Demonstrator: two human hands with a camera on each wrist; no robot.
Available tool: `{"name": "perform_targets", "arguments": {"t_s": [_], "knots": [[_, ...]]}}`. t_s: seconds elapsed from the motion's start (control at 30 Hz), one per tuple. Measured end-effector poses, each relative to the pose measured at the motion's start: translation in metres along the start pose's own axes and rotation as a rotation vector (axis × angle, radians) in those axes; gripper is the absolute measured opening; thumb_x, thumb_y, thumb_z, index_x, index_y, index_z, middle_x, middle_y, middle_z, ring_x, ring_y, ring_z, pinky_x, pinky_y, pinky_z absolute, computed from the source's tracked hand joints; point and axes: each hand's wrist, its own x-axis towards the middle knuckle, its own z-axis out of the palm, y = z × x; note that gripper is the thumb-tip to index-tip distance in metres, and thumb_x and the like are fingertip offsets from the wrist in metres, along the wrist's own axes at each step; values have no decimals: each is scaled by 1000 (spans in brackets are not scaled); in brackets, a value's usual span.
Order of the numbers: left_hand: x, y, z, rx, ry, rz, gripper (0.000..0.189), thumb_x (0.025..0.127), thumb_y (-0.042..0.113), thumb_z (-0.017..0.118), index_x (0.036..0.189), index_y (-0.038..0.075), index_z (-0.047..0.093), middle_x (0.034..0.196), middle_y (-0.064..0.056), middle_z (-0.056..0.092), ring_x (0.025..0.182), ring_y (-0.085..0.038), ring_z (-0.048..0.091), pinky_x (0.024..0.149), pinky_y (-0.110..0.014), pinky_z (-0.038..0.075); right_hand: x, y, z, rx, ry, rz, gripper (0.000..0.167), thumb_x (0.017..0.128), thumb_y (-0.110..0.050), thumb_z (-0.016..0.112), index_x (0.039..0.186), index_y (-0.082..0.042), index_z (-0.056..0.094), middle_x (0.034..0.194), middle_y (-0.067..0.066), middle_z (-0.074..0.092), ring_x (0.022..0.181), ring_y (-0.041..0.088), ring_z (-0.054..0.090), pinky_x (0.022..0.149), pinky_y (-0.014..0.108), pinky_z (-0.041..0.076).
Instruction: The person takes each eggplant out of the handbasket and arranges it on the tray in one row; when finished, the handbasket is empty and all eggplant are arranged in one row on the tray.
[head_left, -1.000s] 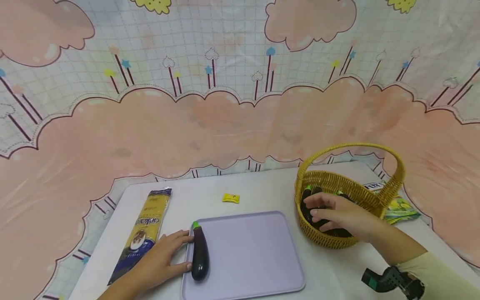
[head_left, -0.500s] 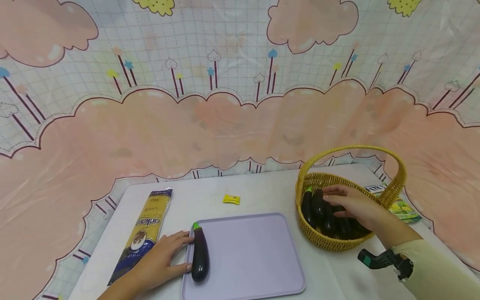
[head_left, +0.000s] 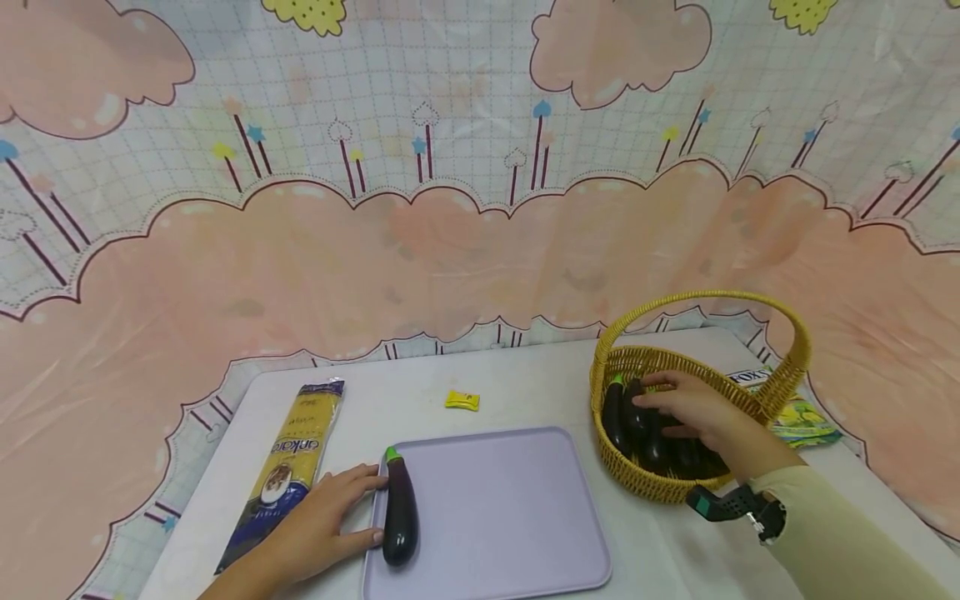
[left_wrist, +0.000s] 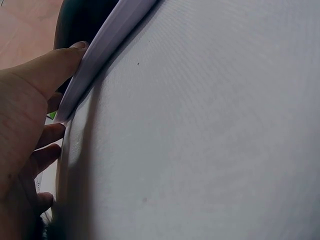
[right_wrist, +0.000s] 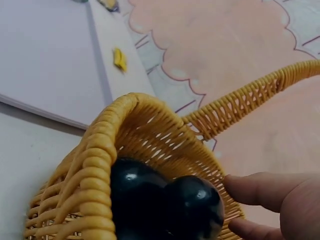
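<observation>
A dark purple eggplant (head_left: pixel 400 512) with a green stem end lies along the left side of a pale lilac tray (head_left: pixel 502 508). My left hand (head_left: pixel 326 517) rests at the tray's left edge, fingertips and thumb right beside that eggplant; the left wrist view shows the thumb at the rim (left_wrist: pixel 95 57). On the right, a yellow wicker basket (head_left: pixel 652 485) holds several eggplants (head_left: pixel 636 417). My right hand (head_left: pixel 693 408) reaches inside it with fingers spread over them. In the right wrist view, thumb and finger stay apart beside a rounded eggplant end (right_wrist: pixel 195 205).
A blue and yellow pasta packet (head_left: pixel 288 458) lies left of the tray. Behind the tray is a small yellow wrapped piece (head_left: pixel 462 400). Green and yellow packaging (head_left: pixel 806 421) sits behind the basket, whose tall handle (head_left: pixel 712 294) arches over the opening.
My right hand first drew back rightward over the eggplants, uncovering more of them, then shifted slightly left. Its forearm swung left. The left hand and the eggplant on the tray stay put.
</observation>
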Motion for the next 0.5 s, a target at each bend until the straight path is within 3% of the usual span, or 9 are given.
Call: {"name": "perform_targets", "arguments": {"t_s": [0.2,0.5], "knots": [[0,0,1,1,-5,1,74,89,66,76,147,22,63,160,-13,53,150,-42,44,123,-74,23,1,-2,5,-78,12,-7,65,102,-24,72,153,6,43,152,37,43,140,56,45,100,64,58],[1,1,0,6,2,3,72,90,64,77,147,23,63,160,-12,53,151,-41,44,124,-73,21,2,-7,13,-60,-16,13,70,102,-24,73,157,4,39,157,37,38,139,58,46,98,58,61]]}}
